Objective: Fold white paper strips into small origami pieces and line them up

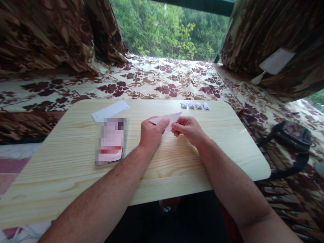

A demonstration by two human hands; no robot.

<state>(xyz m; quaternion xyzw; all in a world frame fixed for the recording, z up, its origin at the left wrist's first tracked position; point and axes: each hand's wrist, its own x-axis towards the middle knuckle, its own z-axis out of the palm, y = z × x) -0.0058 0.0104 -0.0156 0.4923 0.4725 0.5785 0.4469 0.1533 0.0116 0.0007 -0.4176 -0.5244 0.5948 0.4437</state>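
Note:
Above the middle of the wooden table, a piece of white paper (pixel 174 117), folded to a pointed shape, is held up between my hands. My left hand (pixel 151 133) grips its left part, with the thumb lying on top. At its lower right edge, my right hand (pixel 189 129) has thumb and fingers pinched together on the paper. The point of the paper sticks up towards the far right. Several small folded white paper pieces (pixel 195 106) stand in a row behind my right hand. White paper strips (pixel 111 110) lie stacked at the far left of the table.
A blurred-out pink, phone-like object (pixel 111 140) lies left of my left hand. The pale wooden table (pixel 177 168) has rounded corners. Beyond it are a flower-patterned cloth (pixel 162 81), a white lamp (pixel 277 61) and a window. A dark strapped bag (pixel 295 136) sits at the right.

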